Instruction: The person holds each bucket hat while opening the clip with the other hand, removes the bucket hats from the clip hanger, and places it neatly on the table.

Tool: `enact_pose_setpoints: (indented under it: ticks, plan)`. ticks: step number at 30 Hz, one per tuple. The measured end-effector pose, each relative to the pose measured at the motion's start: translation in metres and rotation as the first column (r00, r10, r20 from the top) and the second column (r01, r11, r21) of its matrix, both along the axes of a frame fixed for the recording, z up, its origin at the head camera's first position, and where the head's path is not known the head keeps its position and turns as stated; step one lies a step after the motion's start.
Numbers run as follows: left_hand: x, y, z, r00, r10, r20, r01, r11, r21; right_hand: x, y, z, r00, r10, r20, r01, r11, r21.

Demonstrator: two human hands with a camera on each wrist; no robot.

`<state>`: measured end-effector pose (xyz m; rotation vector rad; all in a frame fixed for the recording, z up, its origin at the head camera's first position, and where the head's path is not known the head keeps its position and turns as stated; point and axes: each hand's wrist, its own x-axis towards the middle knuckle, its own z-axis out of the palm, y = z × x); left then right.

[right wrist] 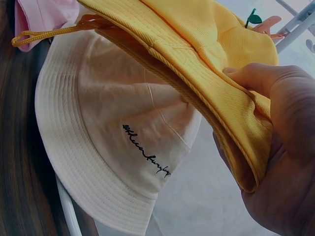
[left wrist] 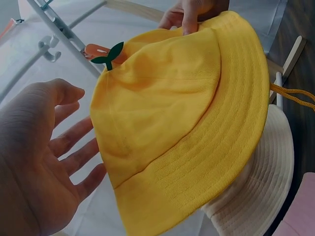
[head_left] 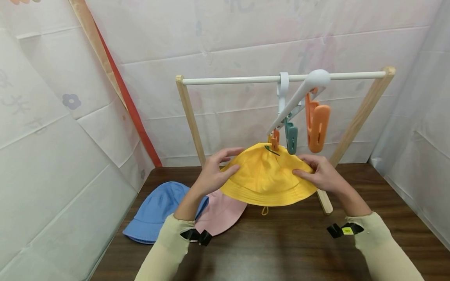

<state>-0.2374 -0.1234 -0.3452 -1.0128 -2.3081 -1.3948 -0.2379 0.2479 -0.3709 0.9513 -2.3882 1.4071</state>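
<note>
A yellow bucket hat (head_left: 268, 183) with a green sprout on its crown hangs from an orange clothespin (head_left: 275, 140) on a white clip hanger (head_left: 299, 97). My right hand (head_left: 322, 173) grips the hat's right side, thumb on the outside. At the left side my left hand (head_left: 215, 171) has its fingers spread loosely; in the left wrist view its fingertips lie at the hat's edge, and whether they touch I cannot tell. Behind the yellow hat is a cream bucket hat (right wrist: 118, 113) with dark script, hidden in the head view.
A blue bucket hat (head_left: 161, 210) and a pink hat (head_left: 223, 212) lie on the dark wooden table (head_left: 267, 249) at left. The hanger hooks over the white bar (head_left: 228, 81) of a wooden-legged rack. A teal clothespin (head_left: 291, 137) and a nearer orange clothespin (head_left: 318, 127) hang from it.
</note>
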Motion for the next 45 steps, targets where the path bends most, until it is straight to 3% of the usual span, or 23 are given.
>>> enact_pose_setpoints:
  ticks: [18, 31, 45]
  plan:
    - [-0.013, 0.023, 0.011, 0.999, -0.048, 0.006, 0.048, 0.999, 0.004, 0.000, 0.000, 0.000, 1.000, 0.003, 0.005, -0.003, 1.000, 0.008]
    - [-0.023, 0.041, 0.023, 0.995, -0.067, 0.069, 0.067, 0.998, -0.009, 0.002, 0.000, 0.001, 0.999, -0.027, 0.017, 0.027, 0.999, 0.021]
    - [-0.026, 0.059, 0.027, 0.991, -0.098, 0.096, 0.096, 0.995, 0.027, 0.003, -0.002, 0.001, 0.999, -0.031, 0.017, 0.030, 0.999, 0.026]
